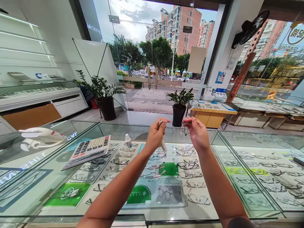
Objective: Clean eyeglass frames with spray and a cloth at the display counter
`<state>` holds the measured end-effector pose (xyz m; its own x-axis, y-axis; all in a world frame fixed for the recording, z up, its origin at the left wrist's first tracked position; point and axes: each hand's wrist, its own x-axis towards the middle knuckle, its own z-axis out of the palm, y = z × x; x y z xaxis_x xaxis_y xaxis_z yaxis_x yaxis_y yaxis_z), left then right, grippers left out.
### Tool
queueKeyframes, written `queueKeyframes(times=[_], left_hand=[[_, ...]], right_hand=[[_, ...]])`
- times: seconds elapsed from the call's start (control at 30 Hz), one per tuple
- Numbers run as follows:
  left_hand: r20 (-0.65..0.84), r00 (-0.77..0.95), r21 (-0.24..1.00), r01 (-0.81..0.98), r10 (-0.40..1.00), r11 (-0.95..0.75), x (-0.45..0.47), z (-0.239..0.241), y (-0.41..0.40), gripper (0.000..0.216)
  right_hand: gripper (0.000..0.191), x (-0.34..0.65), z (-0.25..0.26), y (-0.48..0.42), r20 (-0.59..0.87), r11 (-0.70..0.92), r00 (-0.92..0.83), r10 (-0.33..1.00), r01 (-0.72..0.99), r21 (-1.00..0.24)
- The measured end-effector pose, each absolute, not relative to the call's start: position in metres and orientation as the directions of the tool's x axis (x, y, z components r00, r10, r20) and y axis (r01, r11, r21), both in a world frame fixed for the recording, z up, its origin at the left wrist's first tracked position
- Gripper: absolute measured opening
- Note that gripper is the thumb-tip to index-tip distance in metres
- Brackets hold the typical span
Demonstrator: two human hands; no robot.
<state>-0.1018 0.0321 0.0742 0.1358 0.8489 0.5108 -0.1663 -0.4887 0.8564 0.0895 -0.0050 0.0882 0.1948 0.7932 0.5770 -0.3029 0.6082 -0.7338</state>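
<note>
Closed around a pale, crumpled cloth [163,146] is my left hand [155,133], raised above the glass display counter. A corner of the cloth hangs below the fist, and a small white bit shows at the fingertips. My right hand [199,130] pinches a pair of thin-rimmed eyeglasses [184,130] a short way to the right, with one round lens hanging at the fingertips. The rest of the frame is partly hidden by the fingers. The two hands are apart, and the cloth does not touch the glasses.
Under the glass top [133,128] lie several rows of eyeglasses. A calculator [91,148], a small white bottle [128,141] and a white device [42,134] stand on the counter to the left. Beyond are two potted plants [106,107] and glass doors.
</note>
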Motion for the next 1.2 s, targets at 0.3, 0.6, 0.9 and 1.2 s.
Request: queueKeyframes(times=[0.3,0.6,0.9,1.2], left_hand=[[0.904,0.221,0.284,0.327,0.365,-0.901,-0.131,0.095,0.028,0.036],[0.872,0.420,0.035,0.457,0.250,-0.889,-0.133,0.099,0.019,0.056],[0.875,0.419,0.059,0.402,0.241,-0.914,-0.135,0.105,0.014,0.056],[0.919,0.342,0.065,0.363,0.198,-0.929,-0.140,0.107,0.014,0.053]], right_hand=[[0.040,0.106,0.097,-0.015,0.444,0.448,-0.241,0.863,-0.041,-0.893],[0.041,0.110,0.105,-0.024,0.360,0.435,-0.417,0.835,0.097,-0.895],[0.039,0.107,0.109,-0.029,0.390,0.475,-0.365,0.845,0.179,-0.862],[0.022,0.102,0.109,-0.045,0.549,0.569,-0.153,0.822,0.170,-0.804]])
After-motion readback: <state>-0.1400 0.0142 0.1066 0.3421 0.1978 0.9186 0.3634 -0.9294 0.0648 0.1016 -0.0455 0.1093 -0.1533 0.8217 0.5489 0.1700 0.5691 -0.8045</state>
